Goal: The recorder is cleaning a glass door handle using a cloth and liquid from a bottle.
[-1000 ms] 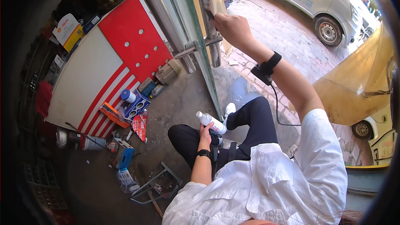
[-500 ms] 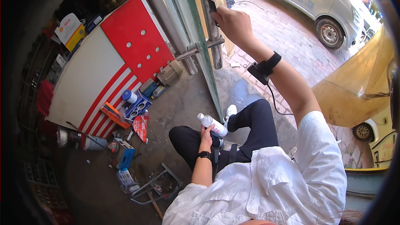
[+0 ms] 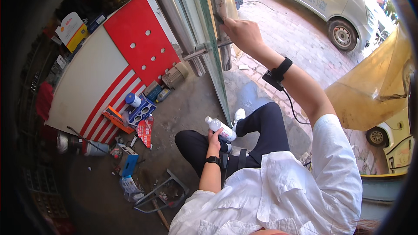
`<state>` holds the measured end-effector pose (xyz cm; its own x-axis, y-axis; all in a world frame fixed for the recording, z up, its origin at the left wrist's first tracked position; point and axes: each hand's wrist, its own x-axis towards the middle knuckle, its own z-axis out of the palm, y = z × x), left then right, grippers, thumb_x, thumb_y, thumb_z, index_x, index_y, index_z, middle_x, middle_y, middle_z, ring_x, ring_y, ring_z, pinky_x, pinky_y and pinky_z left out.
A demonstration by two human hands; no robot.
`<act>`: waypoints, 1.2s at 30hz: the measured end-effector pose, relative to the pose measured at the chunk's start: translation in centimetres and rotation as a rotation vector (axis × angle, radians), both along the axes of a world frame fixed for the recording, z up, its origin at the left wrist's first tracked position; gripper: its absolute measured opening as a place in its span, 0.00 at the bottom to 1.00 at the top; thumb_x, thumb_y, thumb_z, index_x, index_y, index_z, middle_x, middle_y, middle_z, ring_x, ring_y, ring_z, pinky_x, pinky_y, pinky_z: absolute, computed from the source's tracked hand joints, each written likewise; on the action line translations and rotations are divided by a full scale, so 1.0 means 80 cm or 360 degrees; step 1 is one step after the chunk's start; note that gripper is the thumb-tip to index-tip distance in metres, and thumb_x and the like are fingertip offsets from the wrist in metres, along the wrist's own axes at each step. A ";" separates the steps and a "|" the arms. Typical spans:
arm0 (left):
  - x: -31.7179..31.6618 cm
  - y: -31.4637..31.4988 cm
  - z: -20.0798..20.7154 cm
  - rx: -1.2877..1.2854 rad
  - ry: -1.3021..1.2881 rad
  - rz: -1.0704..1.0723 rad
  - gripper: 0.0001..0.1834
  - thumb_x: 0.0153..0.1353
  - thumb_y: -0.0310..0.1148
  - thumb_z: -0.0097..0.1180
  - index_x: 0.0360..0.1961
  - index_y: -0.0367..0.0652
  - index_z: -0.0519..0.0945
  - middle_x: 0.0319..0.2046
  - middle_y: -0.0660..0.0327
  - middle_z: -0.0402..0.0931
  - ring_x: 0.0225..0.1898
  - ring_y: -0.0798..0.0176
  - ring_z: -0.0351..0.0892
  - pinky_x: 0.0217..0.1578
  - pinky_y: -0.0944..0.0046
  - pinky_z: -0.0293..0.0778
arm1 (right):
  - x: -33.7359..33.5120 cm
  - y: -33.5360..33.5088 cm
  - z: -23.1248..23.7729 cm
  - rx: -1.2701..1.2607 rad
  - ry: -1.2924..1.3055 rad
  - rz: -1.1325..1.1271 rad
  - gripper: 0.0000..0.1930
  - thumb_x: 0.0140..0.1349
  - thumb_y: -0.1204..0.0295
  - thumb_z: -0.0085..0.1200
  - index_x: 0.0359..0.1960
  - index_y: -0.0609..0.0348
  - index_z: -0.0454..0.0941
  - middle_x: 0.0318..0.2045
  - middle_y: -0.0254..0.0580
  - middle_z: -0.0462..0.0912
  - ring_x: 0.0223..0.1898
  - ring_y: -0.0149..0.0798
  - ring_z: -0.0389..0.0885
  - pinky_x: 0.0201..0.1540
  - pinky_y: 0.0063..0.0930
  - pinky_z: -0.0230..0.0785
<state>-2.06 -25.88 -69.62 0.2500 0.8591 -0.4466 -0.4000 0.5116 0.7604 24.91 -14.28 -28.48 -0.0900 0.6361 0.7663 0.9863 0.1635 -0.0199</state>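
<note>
Gripped low in the left hand [image 3: 214, 138] is a white bottle [image 3: 220, 129], fingers wrapped around it; well above, the right hand [image 3: 240, 32] is pressed closed against the glass door [image 3: 209, 39].

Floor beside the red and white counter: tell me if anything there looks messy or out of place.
Yes. Small boxes, a red packet and a metal frame lie scattered on the concrete below the counter, not stacked. The left hand holds a white bottle upright; nothing looks spilled.

Red-white counter [image 3: 100, 78], parked van [image 3: 322, 0]
</note>
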 end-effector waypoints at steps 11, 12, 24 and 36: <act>-0.005 0.002 -0.007 0.0000 -0.0013 0.0037 0.28 0.50 0.19 0.64 0.54 0.45 0.74 0.46 0.62 0.77 0.50 0.60 0.75 0.53 0.59 0.71 | -0.008 -0.003 0.012 0.0072 0.0081 -0.0046 0.14 0.66 0.60 0.52 0.28 0.55 0.70 0.19 0.44 0.78 0.22 0.51 0.79 0.24 0.43 0.70; -0.003 0.000 -0.004 -0.0017 -0.0035 0.0015 0.28 0.50 0.19 0.64 0.54 0.45 0.74 0.46 0.62 0.77 0.50 0.60 0.76 0.53 0.59 0.71 | -0.005 -0.008 0.014 0.0072 0.0121 -0.0113 0.13 0.66 0.60 0.52 0.29 0.55 0.69 0.19 0.44 0.78 0.23 0.51 0.80 0.25 0.44 0.70; -0.003 0.001 -0.005 -0.0023 -0.0067 0.0017 0.27 0.51 0.20 0.63 0.54 0.44 0.74 0.46 0.62 0.76 0.50 0.59 0.76 0.52 0.58 0.71 | -0.003 -0.007 0.000 0.0011 0.0014 -0.0062 0.12 0.66 0.61 0.51 0.29 0.55 0.71 0.19 0.42 0.79 0.23 0.49 0.81 0.25 0.43 0.71; 0.000 -0.003 0.001 0.0000 -0.0073 0.0030 0.28 0.49 0.21 0.65 0.53 0.45 0.73 0.46 0.62 0.76 0.49 0.60 0.76 0.52 0.57 0.71 | -0.013 -0.003 -0.002 -0.0053 -0.0045 -0.0083 0.10 0.63 0.66 0.50 0.25 0.55 0.73 0.18 0.46 0.80 0.22 0.50 0.82 0.24 0.43 0.72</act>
<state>-2.10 -26.12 -69.52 0.2540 0.8638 -0.4351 -0.4440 0.5038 0.7410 23.89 -14.55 -28.61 -0.0772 0.6658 0.7422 0.9938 0.1114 0.0034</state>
